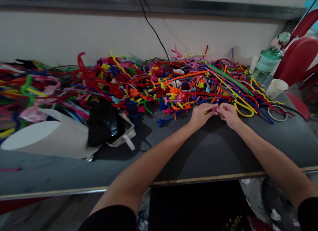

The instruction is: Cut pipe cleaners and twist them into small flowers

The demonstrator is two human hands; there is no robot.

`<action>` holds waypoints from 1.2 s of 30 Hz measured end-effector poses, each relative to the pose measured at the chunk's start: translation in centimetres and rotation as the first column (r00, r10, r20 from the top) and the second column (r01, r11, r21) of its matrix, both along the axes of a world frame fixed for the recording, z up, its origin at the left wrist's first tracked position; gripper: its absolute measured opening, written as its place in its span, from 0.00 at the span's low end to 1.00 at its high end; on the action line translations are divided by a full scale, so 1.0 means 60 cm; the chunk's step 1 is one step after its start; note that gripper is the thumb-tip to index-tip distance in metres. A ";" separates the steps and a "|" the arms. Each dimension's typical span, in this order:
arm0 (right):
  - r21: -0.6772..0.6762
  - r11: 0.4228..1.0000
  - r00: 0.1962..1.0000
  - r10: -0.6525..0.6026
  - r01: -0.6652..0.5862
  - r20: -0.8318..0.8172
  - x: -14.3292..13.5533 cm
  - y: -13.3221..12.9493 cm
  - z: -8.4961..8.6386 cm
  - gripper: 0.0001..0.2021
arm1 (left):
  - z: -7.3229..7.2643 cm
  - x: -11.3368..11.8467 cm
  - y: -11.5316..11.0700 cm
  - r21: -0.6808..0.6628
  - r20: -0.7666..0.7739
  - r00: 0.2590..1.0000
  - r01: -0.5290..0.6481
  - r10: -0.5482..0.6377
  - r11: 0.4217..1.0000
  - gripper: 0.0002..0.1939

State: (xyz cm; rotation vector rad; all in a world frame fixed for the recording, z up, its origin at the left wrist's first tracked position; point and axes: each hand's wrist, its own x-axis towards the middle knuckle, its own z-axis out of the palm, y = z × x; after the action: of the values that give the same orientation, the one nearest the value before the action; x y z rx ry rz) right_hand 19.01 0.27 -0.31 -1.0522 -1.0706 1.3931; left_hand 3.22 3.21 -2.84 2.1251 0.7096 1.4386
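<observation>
Head: pink piece (215, 109) between both hands' (199, 115) (230, 115) fingers (222, 111)

Dim light — blur toward left edge

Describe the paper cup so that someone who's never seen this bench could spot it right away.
Follow the long grey table to its end on the right, beyond the right hand. A see-through green bottle stands there, with the paper cup just in front. The cup is white, open-topped and solid-sided, unlike the bottle, and taller than the flat pale ring nearby.
</observation>
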 end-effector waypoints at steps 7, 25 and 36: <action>-0.007 1.000 1.000 0.008 -0.008 0.000 -0.002 -0.001 0.000 0.22 | 0.001 -0.001 0.000 0.018 0.003 1.000 0.003 -0.003 1.000 0.17; 0.026 1.000 0.997 -0.017 0.015 0.070 -0.006 -0.003 0.001 0.21 | -0.005 -0.001 0.008 0.230 -0.016 0.999 -0.029 0.034 0.973 0.15; 0.015 1.000 0.996 0.004 -0.005 0.093 -0.006 -0.003 -0.001 0.21 | 0.001 -0.001 0.000 0.336 -0.057 0.998 -0.004 0.024 0.942 0.09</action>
State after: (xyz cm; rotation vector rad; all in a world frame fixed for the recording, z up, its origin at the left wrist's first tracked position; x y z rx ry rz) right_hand 18.64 0.10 -0.36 -1.1135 -1.1495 1.3486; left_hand 3.16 3.20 -2.80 2.4322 0.5296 1.6045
